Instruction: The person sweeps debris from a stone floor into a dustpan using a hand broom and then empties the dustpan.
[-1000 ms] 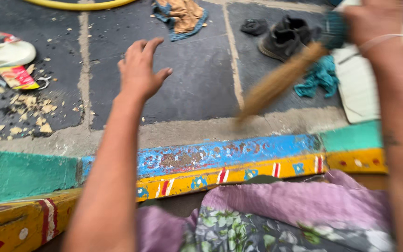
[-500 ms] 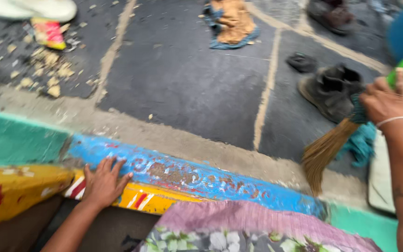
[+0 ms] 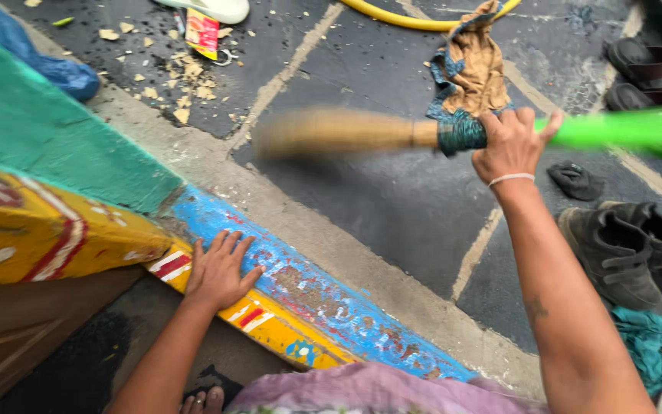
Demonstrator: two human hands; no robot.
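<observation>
Dark stone paving (image 3: pixel 362 192) with pale sandy joints fills the ground beyond a painted threshold (image 3: pixel 300 287) — blue on its outer face, yellow with red and white marks on top, green further along. On that threshold the left hand (image 3: pixel 218 270) lies flat, palm down, fingers spread a little apart across the yellow and blue paint, gripping nothing. Out over the paving the right hand (image 3: pixel 511 146) is closed in a fist around a broom (image 3: pixel 423 134), its fingers wrapped about the handle where the green shaft meets the dark binding; a thin white bangle sits at the wrist. Held roughly level above the ground, the broom's straw-coloured bristles point away to the left and are blurred. Just behind the fist a crumpled brown and blue cloth (image 3: pixel 473 65) lies on the stone, below a yellow hose (image 3: pixel 408 17). Dark worn shoes (image 3: pixel 622 245) sit to the right, and pale scraps (image 3: pixel 178 84) are scattered well off at upper left — near a red packet (image 3: pixel 202 32)
</observation>
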